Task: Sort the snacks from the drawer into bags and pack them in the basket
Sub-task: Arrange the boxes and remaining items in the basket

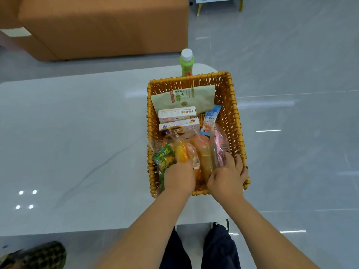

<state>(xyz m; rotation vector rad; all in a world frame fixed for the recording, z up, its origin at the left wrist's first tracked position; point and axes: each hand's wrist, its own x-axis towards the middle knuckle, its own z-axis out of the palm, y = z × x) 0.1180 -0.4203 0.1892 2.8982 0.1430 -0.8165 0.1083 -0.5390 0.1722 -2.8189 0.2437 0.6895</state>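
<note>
This looks like a home living room: an orange sofa [103, 26] stands behind a low white table [68, 133] on glossy grey floor tiles [291, 55] (ceiling lights reflected).

A green bottle [186, 63] with a white cap is parked upright on the white table [77, 133], near its far edge. An orange sofa [101, 26] is seen beyond on the grey floor [291, 55]. A patterned cushion [38, 255] is spotted bottom left.
</note>
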